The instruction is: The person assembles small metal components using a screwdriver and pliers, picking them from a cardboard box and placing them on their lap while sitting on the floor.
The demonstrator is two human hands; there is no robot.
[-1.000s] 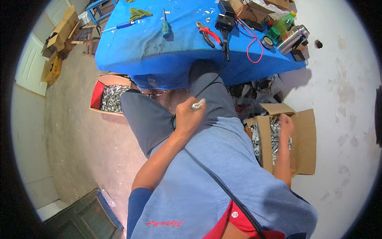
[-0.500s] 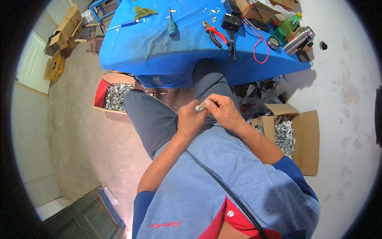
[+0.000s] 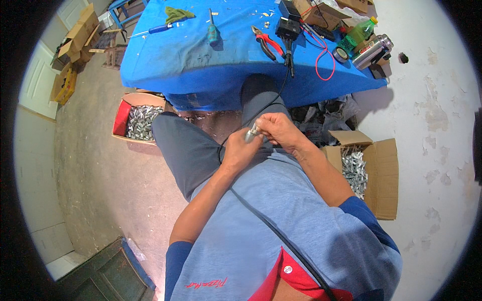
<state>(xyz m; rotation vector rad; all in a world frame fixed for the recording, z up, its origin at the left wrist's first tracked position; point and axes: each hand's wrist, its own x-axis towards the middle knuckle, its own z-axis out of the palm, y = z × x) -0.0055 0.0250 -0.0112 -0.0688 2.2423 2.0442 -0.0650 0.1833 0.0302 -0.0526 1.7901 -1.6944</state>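
Close together over my lap, both hands are closed at one small silvery metal piece [image 3: 250,134], roughly cylindrical. My left hand [image 3: 240,148] grips its lower part, with the fingers curled round it. My right hand [image 3: 278,131] pinches at the upper end with thumb and fingers; what exactly sits between those fingertips is too small to tell. To the left of my knee, a red-sided cardboard box [image 3: 120,122] holds many small metal cylinders [image 3: 142,122]. Beside my right arm stands an open carton [image 3: 384,175] with slim silvery metal parts [image 3: 354,169].
Ahead is a table with a blue cloth [image 3: 201,75]. On it lie pliers [image 3: 268,43], a green-handled screwdriver [image 3: 213,34], a blue-handled screwdriver [image 3: 158,29], a green glove-like cloth [image 3: 177,15], a green bottle [image 3: 359,32] and a steel flask [image 3: 371,51]. A black cable [image 3: 271,226] runs down my shirt.
My right fingers have drawn slightly up and away from my left hand, and more of the silvery piece shows between them. The whole view has shifted a little.
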